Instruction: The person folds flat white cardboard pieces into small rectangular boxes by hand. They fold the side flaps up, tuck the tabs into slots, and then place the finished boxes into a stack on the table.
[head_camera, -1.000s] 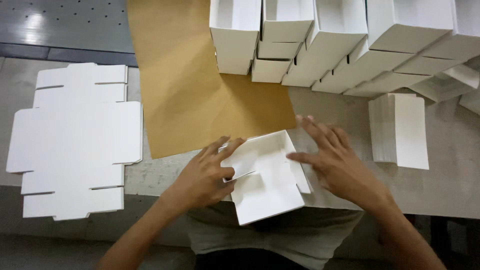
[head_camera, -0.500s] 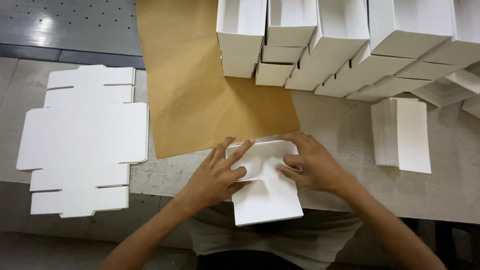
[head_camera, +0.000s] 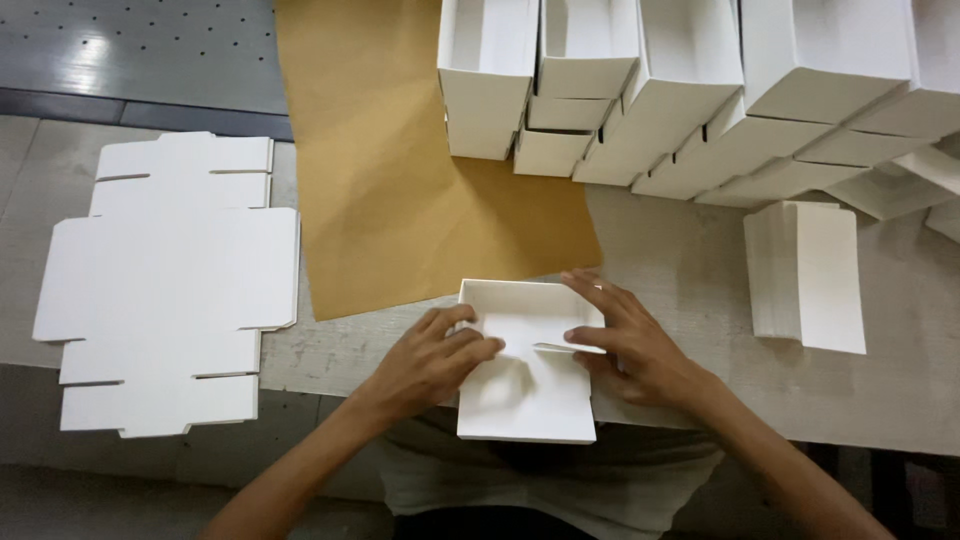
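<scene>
A half-folded white cardboard box (head_camera: 525, 385) lies at the near edge of the grey table (head_camera: 690, 270), its far wall standing up. My left hand (head_camera: 435, 360) presses on the box's left side, fingers bent over the left flap. On the right side rests my right hand (head_camera: 630, 345), fingers spread, its thumb pushing a thin flap inward across the box floor. Both hands hold the box between them.
A stack of flat white die-cut box blanks (head_camera: 170, 285) lies at the left. Brown paper (head_camera: 400, 180) covers the table's middle. Several folded white boxes (head_camera: 690, 90) are piled along the back. A stack of white folded inserts (head_camera: 810, 275) sits at the right.
The box's side walls have been folded up into a square tray shape. My hands shifted from gripping its top corners to pressing the side flaps inward. The view moved slightly right.
</scene>
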